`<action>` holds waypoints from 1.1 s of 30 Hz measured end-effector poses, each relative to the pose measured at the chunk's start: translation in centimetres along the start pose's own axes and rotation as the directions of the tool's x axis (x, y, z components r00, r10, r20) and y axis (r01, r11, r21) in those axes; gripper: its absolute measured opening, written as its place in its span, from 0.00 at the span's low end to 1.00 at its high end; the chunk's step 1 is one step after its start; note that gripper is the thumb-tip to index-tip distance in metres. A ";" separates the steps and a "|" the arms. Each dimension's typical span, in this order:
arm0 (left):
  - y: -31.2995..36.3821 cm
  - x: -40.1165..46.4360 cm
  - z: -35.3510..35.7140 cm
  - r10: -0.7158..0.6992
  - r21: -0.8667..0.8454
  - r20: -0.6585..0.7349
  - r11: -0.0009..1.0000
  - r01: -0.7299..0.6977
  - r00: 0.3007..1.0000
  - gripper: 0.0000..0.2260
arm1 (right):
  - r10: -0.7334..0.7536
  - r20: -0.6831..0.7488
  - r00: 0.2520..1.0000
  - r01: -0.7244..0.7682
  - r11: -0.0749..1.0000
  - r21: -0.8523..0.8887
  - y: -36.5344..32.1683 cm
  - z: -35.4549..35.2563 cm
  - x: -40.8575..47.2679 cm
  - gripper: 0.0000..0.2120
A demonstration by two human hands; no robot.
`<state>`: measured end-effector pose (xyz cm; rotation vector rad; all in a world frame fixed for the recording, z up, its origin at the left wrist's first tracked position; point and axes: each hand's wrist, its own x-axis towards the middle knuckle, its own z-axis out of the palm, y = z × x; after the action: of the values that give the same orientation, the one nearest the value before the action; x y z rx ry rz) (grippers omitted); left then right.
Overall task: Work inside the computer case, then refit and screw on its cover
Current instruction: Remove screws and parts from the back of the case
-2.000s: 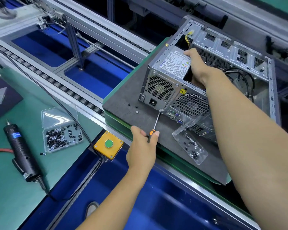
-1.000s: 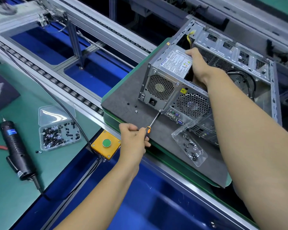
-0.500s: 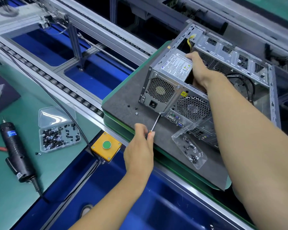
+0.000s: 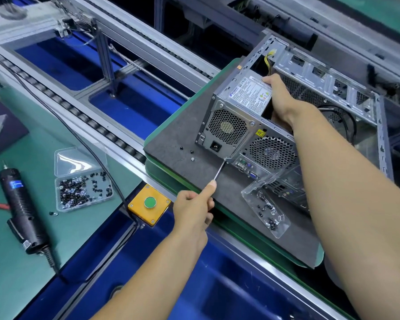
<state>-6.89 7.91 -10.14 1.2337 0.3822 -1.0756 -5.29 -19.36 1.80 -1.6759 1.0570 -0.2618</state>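
Screwdriver (image 4: pixel 218 170) tip meets the lower corner of the power supply (image 4: pixel 236 116) at the rear of the open computer case (image 4: pixel 328 88), which lies on a dark pallet (image 4: pixel 183 135). Left hand (image 4: pixel 194 204) grips the screwdriver's handle; right hand (image 4: pixel 278 98) reaches into the case, curled around the power supply's inner edge.

A black electric screwdriver (image 4: pixel 21 209) lies on the green bench (image 4: pixel 14 273) near a yellow box with a green button (image 4: pixel 149 205).
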 end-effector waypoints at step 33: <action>-0.4 -1.1 -0.1 -0.103 -0.224 0.139 0.965 0.133 0.985 0.11 | 0.029 0.015 0.999 -0.028 0.998 -0.055 0.4 -0.4 0.6 0.22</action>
<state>-7.70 8.53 -9.62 0.9385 0.4749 -1.1689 -5.35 -20.10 1.40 -1.7079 1.0837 -0.2023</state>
